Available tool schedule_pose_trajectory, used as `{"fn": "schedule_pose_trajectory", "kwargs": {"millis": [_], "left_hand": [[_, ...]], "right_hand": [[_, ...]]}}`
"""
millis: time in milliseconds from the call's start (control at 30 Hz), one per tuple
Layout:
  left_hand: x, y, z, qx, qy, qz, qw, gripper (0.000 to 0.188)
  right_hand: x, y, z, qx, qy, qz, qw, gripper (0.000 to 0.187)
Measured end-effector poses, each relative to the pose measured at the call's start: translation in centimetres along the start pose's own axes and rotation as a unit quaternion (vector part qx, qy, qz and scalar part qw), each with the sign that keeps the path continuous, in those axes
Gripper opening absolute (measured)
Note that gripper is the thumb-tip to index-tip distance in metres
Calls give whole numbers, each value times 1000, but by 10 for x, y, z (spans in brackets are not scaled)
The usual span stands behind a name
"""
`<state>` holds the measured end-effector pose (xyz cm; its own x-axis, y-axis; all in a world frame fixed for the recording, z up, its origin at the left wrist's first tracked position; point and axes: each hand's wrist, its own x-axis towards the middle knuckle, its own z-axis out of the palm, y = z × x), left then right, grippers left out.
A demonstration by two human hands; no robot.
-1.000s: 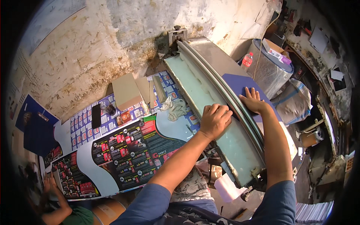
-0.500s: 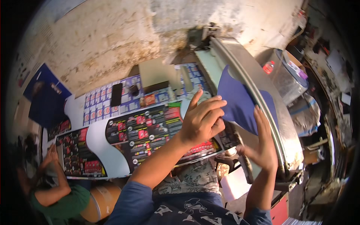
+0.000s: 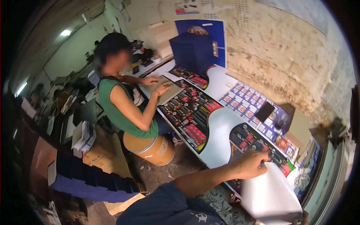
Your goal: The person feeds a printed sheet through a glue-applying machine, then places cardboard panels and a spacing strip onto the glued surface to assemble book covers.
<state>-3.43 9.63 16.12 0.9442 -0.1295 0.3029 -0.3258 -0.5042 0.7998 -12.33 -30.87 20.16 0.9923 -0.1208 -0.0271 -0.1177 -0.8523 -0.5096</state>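
My left hand (image 3: 252, 165) is closed on the upper edge of a white sheet (image 3: 272, 189), with the arm stretched across the front of the table. The sheet hangs at a slant below the fist, glossy and slightly blurred, and covers part of a black printed panel (image 3: 245, 137). At the sheet's lower right corner a sliver of skin shows that may belong to my right hand (image 3: 305, 217); its fingers are hidden. A person in a green sleeveless top (image 3: 131, 107) sits on my left, both hands on a brown board (image 3: 165, 90) on the table.
The table bears a black phone (image 3: 264, 111), a cardboard piece (image 3: 299, 127) and printed cards (image 3: 240, 99). A dark blue box (image 3: 192, 52) stands at its far end. The person's brown drum seat (image 3: 150, 148) and a dark blue stack (image 3: 93, 180) are at left. Metal machine rails (image 3: 333, 183) run along the right.
The view has swung left toward the seated person. My left hand, earlier raised near the blue sheet at the machine, now grips a white sheet. My right hand has almost left the picture.
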Motion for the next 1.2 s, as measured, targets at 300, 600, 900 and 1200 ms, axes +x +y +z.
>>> {"fn": "schedule_pose_trajectory", "kwargs": {"millis": [300, 600, 900, 1200], "left_hand": [[14, -128, 70, 185, -19, -173, 967, 22], [22, -169, 105, 271, 49, -77, 958, 35], [-69, -140, 41, 71, 353, -57, 931, 60], [-209, -253, 15, 36, 358, -503, 786, 67]], "right_hand": [[173, 81, 173, -109, -115, -105, 982, 38], [168, 75, 185, -179, 40, -231, 955, 36], [134, 65, 152, -91, 205, -191, 956, 39], [108, 32, 146, 50, 158, -217, 962, 36]]}}
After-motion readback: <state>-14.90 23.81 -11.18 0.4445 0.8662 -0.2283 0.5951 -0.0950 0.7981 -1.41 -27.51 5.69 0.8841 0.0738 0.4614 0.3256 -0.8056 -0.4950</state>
